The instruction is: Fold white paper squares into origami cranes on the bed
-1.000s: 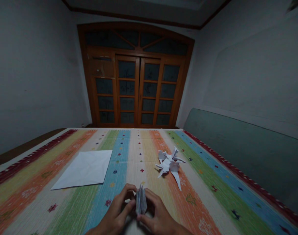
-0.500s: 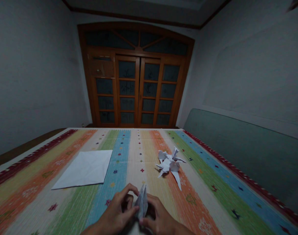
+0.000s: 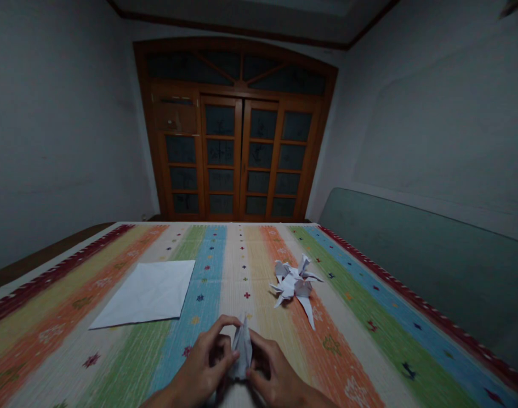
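A small piece of folded white paper (image 3: 242, 352) stands upright between my hands at the near edge of the view, its narrow point facing up and away from me. My left hand (image 3: 206, 362) pinches its left side with thumb and forefinger. On the other side, my right hand (image 3: 274, 368) grips it with the thumb low and the fingers behind. Beyond my right hand lie several folded white paper figures (image 3: 295, 282) in a cluster, with pointed wings and tips. Flat sheets of white paper (image 3: 151, 292) rest to the left, apart from my hands.
Under everything is a striped, multicoloured tablecloth (image 3: 242, 255) covering the table. A pale green panel (image 3: 429, 249) rises along the right side. At the far end is a wooden door (image 3: 242, 153) with glass panes, between white walls.
The folded paper has turned slightly and its tip has shifted a little left and up. My right fingers have moved up along its side; both hands still hold it.
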A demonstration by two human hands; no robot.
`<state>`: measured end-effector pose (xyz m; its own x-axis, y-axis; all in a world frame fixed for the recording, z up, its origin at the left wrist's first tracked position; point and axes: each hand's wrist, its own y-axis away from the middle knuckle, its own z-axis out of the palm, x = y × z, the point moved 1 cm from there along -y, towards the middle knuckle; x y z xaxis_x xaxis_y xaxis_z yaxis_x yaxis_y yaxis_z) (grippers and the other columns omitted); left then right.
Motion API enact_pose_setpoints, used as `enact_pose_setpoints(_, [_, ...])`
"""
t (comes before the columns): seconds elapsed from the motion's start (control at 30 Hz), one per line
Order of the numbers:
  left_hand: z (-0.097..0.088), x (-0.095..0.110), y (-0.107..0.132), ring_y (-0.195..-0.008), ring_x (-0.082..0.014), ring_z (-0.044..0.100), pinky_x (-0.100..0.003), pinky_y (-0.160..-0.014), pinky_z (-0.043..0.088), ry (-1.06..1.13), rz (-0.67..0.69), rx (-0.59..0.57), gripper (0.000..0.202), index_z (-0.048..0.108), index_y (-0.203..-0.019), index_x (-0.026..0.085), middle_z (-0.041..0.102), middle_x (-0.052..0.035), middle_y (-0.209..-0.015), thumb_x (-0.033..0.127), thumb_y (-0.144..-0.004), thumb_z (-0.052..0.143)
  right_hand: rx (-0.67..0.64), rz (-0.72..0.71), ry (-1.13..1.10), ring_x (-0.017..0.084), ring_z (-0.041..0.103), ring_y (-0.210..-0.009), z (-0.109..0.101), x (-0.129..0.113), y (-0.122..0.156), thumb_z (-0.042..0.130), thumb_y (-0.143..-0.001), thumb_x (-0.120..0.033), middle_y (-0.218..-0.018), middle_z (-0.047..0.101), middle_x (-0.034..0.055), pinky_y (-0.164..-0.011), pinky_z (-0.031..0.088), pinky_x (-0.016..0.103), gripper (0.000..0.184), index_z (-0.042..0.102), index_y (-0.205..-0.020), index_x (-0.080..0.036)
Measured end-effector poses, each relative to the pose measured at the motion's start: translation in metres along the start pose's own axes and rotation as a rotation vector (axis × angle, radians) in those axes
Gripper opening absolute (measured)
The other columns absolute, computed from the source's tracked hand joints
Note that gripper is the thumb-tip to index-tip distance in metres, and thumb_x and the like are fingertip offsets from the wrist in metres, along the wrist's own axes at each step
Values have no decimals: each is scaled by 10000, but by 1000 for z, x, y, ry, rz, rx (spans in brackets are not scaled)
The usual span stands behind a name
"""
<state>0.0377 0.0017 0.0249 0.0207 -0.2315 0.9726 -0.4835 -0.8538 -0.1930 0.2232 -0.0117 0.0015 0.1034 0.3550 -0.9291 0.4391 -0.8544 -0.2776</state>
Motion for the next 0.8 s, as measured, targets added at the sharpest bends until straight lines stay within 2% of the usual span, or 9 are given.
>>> enact_pose_setpoints(0.13, [0, 1, -2, -415, -89, 483, -159, -402, 344, -9, -31, -12, 381, 548, -1054, 205, 527, 84, -604, 531, -898, 669, -13, -24, -10, 212, 586, -787, 1, -1, -1, 642, -875, -536, -917, 669, 71, -724, 518, 313, 596, 589, -1332, -156])
enact_pose_setpoints(0.3, [2, 1, -3, -407, -94, 510, -167, -411, 395, 2, -53, -37, 222, 557, -862, 199, 575, 65, -572, 386, -880, 674, -1, -22, -12, 209, 608, -834, 1, -7, -3, 664, -877, -403, -986, 686, 77, -732, 517, 286, 508, 590, -1321, -168])
enact_pose_setpoints(0.4, [3, -1, -4, -393, -96, 504, -181, -417, 412, 16, -77, -44, 207, 550, -808, 200, 568, 68, -542, 355, -865, 675, -3, -24, -20, 191, 615, -817, 2, -11, -4, 676, -860, -304, -984, 685, 61, -674, 497, 249, 501, 569, -1333, -181])
enact_pose_setpoints(0.5, [1, -1, -5, -404, -104, 516, -194, -429, 418, -2, -89, -64, 250, 534, -790, 204, 586, 53, -552, 389, -871, 681, -12, -36, -14, 167, 603, -765, 3, -13, -5, 667, -875, -284, -938, 676, 36, -631, 473, 230, 464, 566, -1317, -187])
enact_pose_setpoints(0.57, [0, 5, -5, -459, -115, 541, -201, -467, 421, -75, -44, -68, 287, 529, -752, 203, 604, 38, -585, 407, -878, 687, -2, -43, -14, 161, 586, -750, 3, -14, -5, 691, -879, -322, -921, 667, 28, -631, 465, 232, 445, 582, -1288, -186])
enact_pose_setpoints(0.67, [-2, 17, -3, -623, -152, 602, -235, -609, 464, -289, 105, -61, 265, 595, -737, 194, 675, -1, -697, 375, -919, 662, 18, -40, -13, 165, 561, -761, 3, -14, -5, 733, -864, -410, -926, 663, 31, -639, 451, 239, 432, 631, -1219, -185])
enact_pose_setpoints(0.73, [-3, 22, -1, -721, -182, 641, -265, -710, 481, -440, 195, -62, 173, 664, -811, 202, 723, -22, -779, 296, -951, 623, 30, -34, -11, 170, 551, -776, 3, -14, -5, 738, -860, -437, -940, 667, 38, -647, 446, 245, 418, 657, -1180, -180])
enact_pose_setpoints(0.8, [-3, 23, 2, -756, -199, 669, -278, -741, 486, -554, 267, -57, 116, 688, -894, 213, 742, -35, -809, 223, -962, 594, 44, -12, -33, 167, 543, -766, 4, -13, -6, 764, -836, -431, -927, 664, 35, -633, 437, 242, 439, 660, -1179, -177])
